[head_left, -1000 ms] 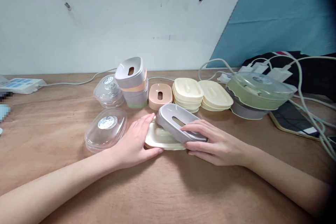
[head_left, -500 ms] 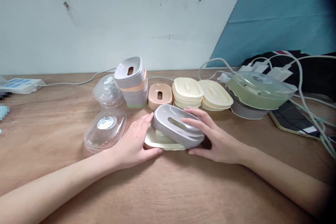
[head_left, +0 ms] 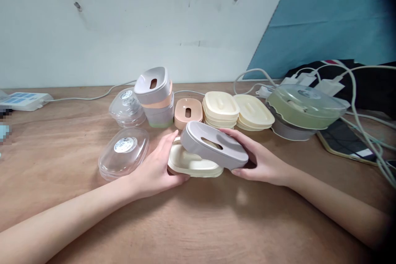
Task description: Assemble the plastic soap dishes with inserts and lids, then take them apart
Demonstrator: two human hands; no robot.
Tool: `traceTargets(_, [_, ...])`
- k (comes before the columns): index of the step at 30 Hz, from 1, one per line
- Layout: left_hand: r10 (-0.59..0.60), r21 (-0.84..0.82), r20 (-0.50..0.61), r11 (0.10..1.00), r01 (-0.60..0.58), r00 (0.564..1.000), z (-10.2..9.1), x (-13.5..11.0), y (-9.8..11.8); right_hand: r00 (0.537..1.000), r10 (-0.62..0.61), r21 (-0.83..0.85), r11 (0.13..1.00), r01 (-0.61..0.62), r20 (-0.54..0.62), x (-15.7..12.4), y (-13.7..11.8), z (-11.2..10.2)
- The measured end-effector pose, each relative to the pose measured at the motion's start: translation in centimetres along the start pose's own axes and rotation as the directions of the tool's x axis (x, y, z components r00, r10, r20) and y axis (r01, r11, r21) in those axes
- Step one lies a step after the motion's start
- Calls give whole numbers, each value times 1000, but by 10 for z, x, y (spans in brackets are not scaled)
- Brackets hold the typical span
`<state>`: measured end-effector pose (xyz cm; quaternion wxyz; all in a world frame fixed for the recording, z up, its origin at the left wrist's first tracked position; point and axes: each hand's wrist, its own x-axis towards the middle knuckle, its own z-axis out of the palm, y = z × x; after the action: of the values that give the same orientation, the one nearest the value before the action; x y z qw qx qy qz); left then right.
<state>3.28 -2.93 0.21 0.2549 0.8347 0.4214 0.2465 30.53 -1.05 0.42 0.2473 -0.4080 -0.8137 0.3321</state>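
My right hand [head_left: 255, 156] grips the right end of a grey oval soap dish [head_left: 230, 148] with a long slot in its bottom, thumb in front and fingers behind. The dish is tilted, its right end lower, and it overlaps the cream soap dish base [head_left: 193, 165] beneath it. Around the left end of that cream base curls my left hand [head_left: 154, 165], thumb at the front edge. Left of this hand lies a clear lid [head_left: 108, 152] with a round label.
Behind stand more clear lids [head_left: 123, 111], a leaning stack of grey and peach dishes [head_left: 157, 111], a peach dish [head_left: 182, 119] and cream bases [head_left: 222, 107]. At right are a covered green dish [head_left: 309, 111], a phone [head_left: 343, 140] and white cables [head_left: 355, 90]. A power strip [head_left: 24, 101] sits far left.
My right hand has shifted the grey dish slightly right and up, tilting it and baring more of the cream base. My left hand has barely moved.
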Motion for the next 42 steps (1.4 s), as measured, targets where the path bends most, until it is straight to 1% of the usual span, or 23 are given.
traceTargets(3, [-16, -2, 8, 1000, 16, 1000, 0, -1, -2, 1000, 8, 22, 1000, -9, 20, 0, 2, -1])
traceTargets(9, [-50, -7, 14, 999, 50, 999, 1, -1, -3, 1000, -1, -14, 1000, 1, 22, -1, 2, -2])
traceTargets(12, [-70, -43, 9, 997, 70, 997, 1, 0, -4, 999, -26, -61, 998, 29, 36, 0, 3, -1])
traceTargets(18, [-10, -101, -30, 995, 7, 999, 5, 3, -8, 986, -115, -134, 982, 130, 119, 4, 2, 4])
traceTargets(23, [48, -86, -38, 995, -51, 998, 5, 3, -6, 985, -120, -175, 974, 140, 122, 4, -2, 6])
traceTargets(27, [25, -83, -43, 996, -29, 999, 2, 2, -2, 985, -117, -163, 977, 137, 126, 1, -3, 7])
traceTargets(30, [-1, -103, -23, 995, -1, 1000, 0, 0, 0, 983, -137, -167, 974, 156, 121, 1, -3, 7])
traceTargets(33, [2, -96, -19, 995, -4, 1000, 0, 0, 1, 981, -159, -196, 964, 179, 113, 1, -2, 7])
traceTargets(36, [25, -57, -30, 998, -27, 999, 2, 0, 2, 979, -142, -213, 962, 172, 149, 1, -2, 6])
traceTargets(40, [6, 15, -9, 1000, -6, 1000, 3, 0, 1, 980, -67, -246, 963, 112, 187, 2, -4, 6])
traceTargets(42, [-4, 51, 0, 999, 4, 1000, 3, 0, 1, 982, -54, -260, 960, 101, 181, 2, -4, 7])
